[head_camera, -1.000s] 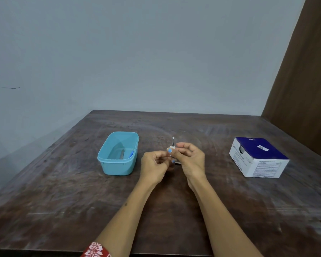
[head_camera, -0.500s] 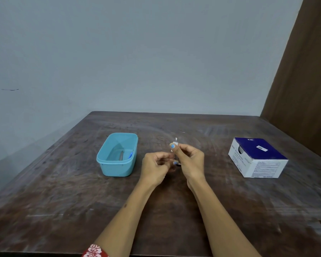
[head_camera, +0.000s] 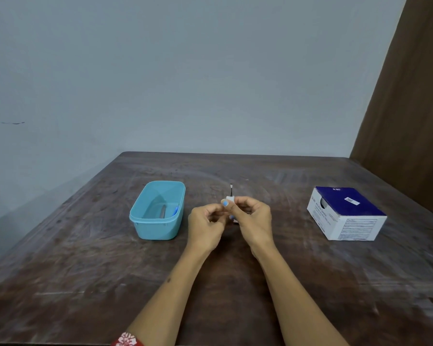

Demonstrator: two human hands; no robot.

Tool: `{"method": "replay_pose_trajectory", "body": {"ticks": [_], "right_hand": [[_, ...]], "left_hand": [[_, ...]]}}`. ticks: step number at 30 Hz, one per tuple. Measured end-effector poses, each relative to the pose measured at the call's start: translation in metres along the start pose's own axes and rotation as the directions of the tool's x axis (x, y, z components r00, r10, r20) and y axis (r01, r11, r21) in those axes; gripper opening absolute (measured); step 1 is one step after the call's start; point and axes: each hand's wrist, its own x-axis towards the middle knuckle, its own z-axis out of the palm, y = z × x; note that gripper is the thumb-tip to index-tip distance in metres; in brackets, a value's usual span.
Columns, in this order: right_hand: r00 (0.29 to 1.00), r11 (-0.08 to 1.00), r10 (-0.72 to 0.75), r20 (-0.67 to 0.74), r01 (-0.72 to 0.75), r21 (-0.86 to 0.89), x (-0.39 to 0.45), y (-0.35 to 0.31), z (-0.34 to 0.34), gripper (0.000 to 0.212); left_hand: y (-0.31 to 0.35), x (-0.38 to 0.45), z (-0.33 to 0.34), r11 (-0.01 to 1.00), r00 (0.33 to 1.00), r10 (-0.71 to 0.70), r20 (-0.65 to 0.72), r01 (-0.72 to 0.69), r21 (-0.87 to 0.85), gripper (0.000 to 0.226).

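Over the middle of the brown table [head_camera: 235, 283], my right hand [head_camera: 254, 222] pinches a small white piece with a thin dark needle-like tip [head_camera: 231, 192] that points up. My left hand [head_camera: 205, 227] is close beside it, fingers curled toward the same small piece; what it holds is hidden between the two hands. A dark bit shows just below the right thumb. The light-blue plastic tub [head_camera: 158, 211] stands to the left of my hands, with a grey stick and a small blue item lying in it.
A white and dark-blue cardboard box [head_camera: 345, 213] stands on the right side of the table. A pale wall rises behind the table and a brown panel runs along the right edge. Bare worn tabletop lies in front of my arms.
The thin tip dipped and blurred half a second ago and now stands upright again above my right fingers. Both hands stayed at the same spot.
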Motion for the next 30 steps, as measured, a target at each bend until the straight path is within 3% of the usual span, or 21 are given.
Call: {"method": "replay_pose_trajectory", "body": {"ticks": [6, 12, 18, 24, 30], "right_hand": [[0.989, 0.997, -0.008, -0.145, 0.019, 0.075, -0.0002, -0.0035, -0.0025, 0.013], [0.999, 0.999, 0.027, -0.041, -0.026, 0.039, -0.0016, -0.0032, 0.0, 0.013], [0.986, 0.996, -0.006, -0.169, 0.02, 0.084, -0.002, -0.0076, -0.0035, 0.015], [0.999, 0.999, 0.019, -0.047, -0.017, 0.035, -0.0015, -0.0033, 0.0001, 0.018], [0.992, 0.997, 0.007, -0.127, 0.003, 0.083, -0.0007, -0.0053, -0.0028, 0.01]], "left_hand": [[0.0027, -0.0038, 0.0007, 0.989, 0.98, -0.107, 0.17, 0.121, -0.078, 0.021], [-0.0018, 0.0007, -0.0017, 1.0, 0.999, -0.023, 0.04, 0.023, -0.017, 0.023], [0.0026, -0.0029, 0.0002, 0.98, 0.966, -0.141, 0.216, 0.167, -0.107, 0.021], [-0.0018, 0.0006, -0.0017, 1.0, 0.999, -0.021, 0.043, 0.022, -0.022, 0.022], [0.0, -0.0008, -0.0006, 0.988, 0.982, -0.108, 0.157, 0.123, -0.092, 0.021]]}}
